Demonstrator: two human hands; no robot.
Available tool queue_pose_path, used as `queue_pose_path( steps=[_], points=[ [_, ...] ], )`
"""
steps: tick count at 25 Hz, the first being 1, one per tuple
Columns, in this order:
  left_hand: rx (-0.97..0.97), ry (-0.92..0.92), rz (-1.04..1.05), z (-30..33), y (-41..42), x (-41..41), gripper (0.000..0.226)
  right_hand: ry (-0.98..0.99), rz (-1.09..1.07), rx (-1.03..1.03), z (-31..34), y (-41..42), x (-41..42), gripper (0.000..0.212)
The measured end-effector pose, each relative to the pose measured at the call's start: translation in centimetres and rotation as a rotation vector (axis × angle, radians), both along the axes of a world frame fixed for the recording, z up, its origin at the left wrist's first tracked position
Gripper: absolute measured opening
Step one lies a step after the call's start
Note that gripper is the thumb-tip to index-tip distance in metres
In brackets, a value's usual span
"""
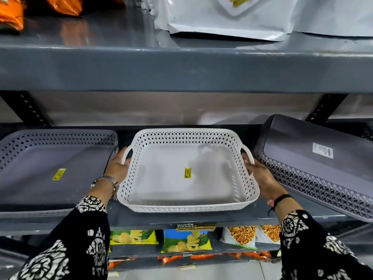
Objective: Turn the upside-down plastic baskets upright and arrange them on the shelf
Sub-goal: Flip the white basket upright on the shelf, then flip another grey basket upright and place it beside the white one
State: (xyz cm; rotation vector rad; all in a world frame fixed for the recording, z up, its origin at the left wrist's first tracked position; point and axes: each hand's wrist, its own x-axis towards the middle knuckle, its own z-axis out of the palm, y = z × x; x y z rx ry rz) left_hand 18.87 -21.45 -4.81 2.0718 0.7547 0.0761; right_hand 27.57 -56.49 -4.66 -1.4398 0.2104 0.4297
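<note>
A white perforated plastic basket (187,207) stands upright in the middle of the grey shelf (201,219), a yellow price sticker on its floor. My left hand (118,165) grips its left handle and my right hand (259,172) grips its right handle. To the left rests a grey perforated basket (50,158), upright, with a yellow sticker inside. On the right a grey basket (314,162) lies upside down and tilted, its flat bottom with a white barcode label facing up.
The shelf above (181,67) overhangs closely and carries orange and white snack bags. Below the shelf edge hang a "Super Market" tag (194,226) and rows of chip packets (185,240). Black slotted uprights stand at the back left and right.
</note>
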Motion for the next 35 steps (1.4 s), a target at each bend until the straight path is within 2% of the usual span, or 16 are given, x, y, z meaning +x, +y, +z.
queue_pose_path(
  steps=[6,8,10,13,18,22,24,26,29,35],
  points=[
    [-0.025,0.012,-0.019,0.3,-0.3,-0.5,0.059,-0.02,0.006,-0.034,-0.5,0.1,0.2,0.04],
    [0.081,0.031,0.02,1.3,-1.4,-0.4,0.061,-0.077,0.044,-0.016,0.1,-0.2,0.3,0.043],
    [0.223,-0.054,0.078,2.6,-2.7,0.2,0.063,-0.156,0.029,-0.001,1.7,-0.9,0.5,0.053],
    [0.335,-0.18,-0.013,5.3,-7.2,1.9,0.062,-0.23,-0.065,0.037,4.6,-3.7,1.0,0.053],
    [0.145,-0.221,-0.263,8.3,-19.3,6.9,0.058,-0.257,-0.273,-0.156,6.3,-13.7,2.5,0.058],
    [-0.094,-0.161,-0.323,7.9,-28.1,12.3,0.055,-0.299,-0.414,-0.353,6.4,-21.7,3.7,0.058],
    [-0.139,-0.141,-0.336,6.9,-31.3,15.1,0.053,-0.304,-0.452,-0.515,5.6,-25.2,4.5,0.06],
    [-0.106,-0.095,-0.354,5.8,-34.0,17.4,0.055,-0.262,-0.413,-0.637,4.0,-28.3,5.7,0.048],
    [-0.051,-0.032,-0.301,4.5,-36.1,19.8,0.052,-0.141,-0.335,-0.642,1.6,-30.4,7.0,0.042],
    [-0.048,0.079,-0.28,1.8,-35.6,22.5,0.052,-0.017,-0.276,-0.448,-0.2,-31.6,9.8,0.052]
  ],
)
